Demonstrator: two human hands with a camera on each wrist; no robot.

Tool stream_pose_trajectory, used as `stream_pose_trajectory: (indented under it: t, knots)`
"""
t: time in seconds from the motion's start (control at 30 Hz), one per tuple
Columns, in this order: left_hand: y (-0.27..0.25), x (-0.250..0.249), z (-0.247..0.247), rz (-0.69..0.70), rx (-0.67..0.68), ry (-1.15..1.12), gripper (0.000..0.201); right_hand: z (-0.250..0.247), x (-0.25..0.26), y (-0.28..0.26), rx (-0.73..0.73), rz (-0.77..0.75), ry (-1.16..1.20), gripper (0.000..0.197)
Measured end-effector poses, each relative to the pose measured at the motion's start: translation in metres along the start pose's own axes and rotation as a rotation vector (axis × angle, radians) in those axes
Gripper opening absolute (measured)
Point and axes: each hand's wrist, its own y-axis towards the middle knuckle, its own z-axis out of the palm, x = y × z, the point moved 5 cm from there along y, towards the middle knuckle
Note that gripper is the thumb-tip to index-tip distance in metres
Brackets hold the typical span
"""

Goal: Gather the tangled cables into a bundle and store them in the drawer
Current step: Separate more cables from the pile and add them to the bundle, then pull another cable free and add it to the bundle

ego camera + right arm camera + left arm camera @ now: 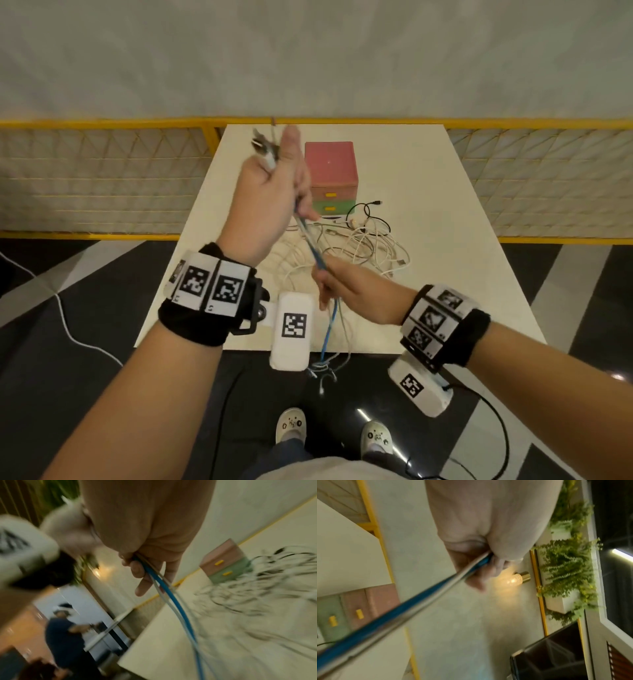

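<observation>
Both hands [270, 198] [346, 287] grip blue cable [310, 243] taut; cables limp, light, probably snag-prone—grab mid-strand, not plugs.

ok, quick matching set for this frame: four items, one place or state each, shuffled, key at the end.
Items:
1. blue cable
2. loose pile of white and black cables
3. pink-topped drawer box with yellow handles
4. left hand

States:
A. lying on the white table
B. stretched between both hands
C. drawers closed
D. raised, gripping cable ends

Pairs: 1-B, 2-A, 3-C, 4-D. The right hand grips the strands lower down.
</observation>
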Motion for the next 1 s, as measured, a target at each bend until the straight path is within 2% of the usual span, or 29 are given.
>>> stream_pose_trajectory:
  t: [0.1, 0.17, 0.2, 0.27, 0.3, 0.4, 0.43, 0.5, 0.57, 0.7, 0.8, 1.0]
  knots:
    - [0.011, 0.001, -0.015, -0.029, -0.084, -0.205, 0.052, 0.019, -0.058, -0.010, 0.133, 0.185, -0.124, 0.023]
    - [0.016, 0.002, -0.021, -0.040, -0.100, -0.236, 0.050, 0.026, -0.091, -0.019, 0.240, 0.287, -0.220, 0.014]
    - [0.018, 0.002, -0.024, -0.051, -0.102, -0.238, 0.050, 0.026, -0.104, -0.023, 0.291, 0.321, -0.267, 0.016]
    - [0.020, 0.006, -0.026, -0.084, -0.086, -0.214, 0.052, 0.014, -0.122, -0.030, 0.320, 0.393, -0.295, 0.041]
    - [0.020, 0.010, -0.026, -0.106, -0.073, -0.193, 0.054, 0.002, -0.126, -0.031, 0.273, 0.417, -0.291, 0.043]
    - [0.017, 0.026, -0.020, -0.176, -0.028, -0.126, 0.058, -0.045, -0.141, -0.029, 0.017, 0.489, -0.329, 0.019]
    - [0.016, 0.032, -0.015, -0.198, -0.010, -0.103, 0.058, -0.060, -0.149, -0.029, -0.078, 0.543, -0.339, 0.017]
    - [0.013, 0.043, -0.004, -0.247, 0.021, -0.059, 0.060, -0.086, -0.169, -0.029, -0.260, 0.667, -0.371, 0.020]
    - [0.013, 0.053, 0.006, -0.290, 0.041, -0.032, 0.064, -0.101, -0.187, -0.028, -0.375, 0.779, -0.396, 0.023]
    - [0.020, 0.066, 0.017, -0.356, 0.054, -0.023, 0.063, -0.105, -0.209, -0.018, -0.494, 0.903, -0.342, 0.022]
    - [0.028, 0.073, 0.019, -0.377, 0.045, -0.017, 0.063, -0.104, -0.215, -0.005, -0.597, 0.888, -0.284, 0.024]
    - [0.035, 0.079, 0.019, -0.385, 0.041, -0.029, 0.064, -0.108, -0.221, 0.011, -0.595, 0.901, -0.264, 0.018]
